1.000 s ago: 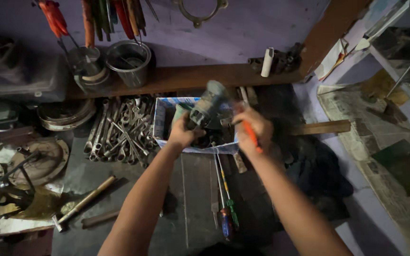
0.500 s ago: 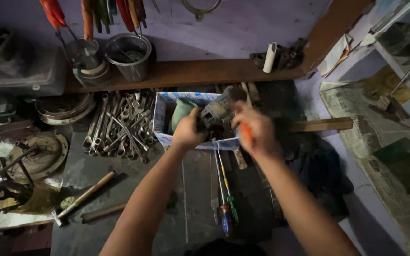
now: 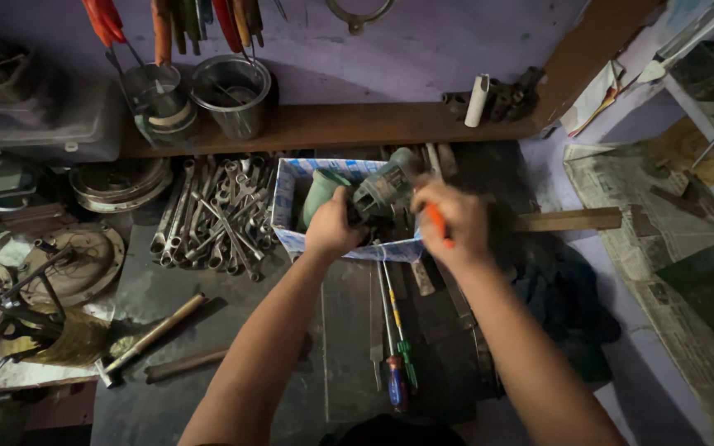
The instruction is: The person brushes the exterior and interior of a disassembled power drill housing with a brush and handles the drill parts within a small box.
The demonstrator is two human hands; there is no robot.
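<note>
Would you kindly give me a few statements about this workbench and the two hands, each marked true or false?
1. The left hand grips a grey-green power tool. True.
2. The right hand is empty. False: it holds an orange-handled tool against the power tool.
3. A pile of spanners lies left of the box. True.
4. The hammer rests on the wooden shelf. False: it lies on the bench, lower left.
5. Two screwdrivers lie on the bench between the forearms. True.
</note>
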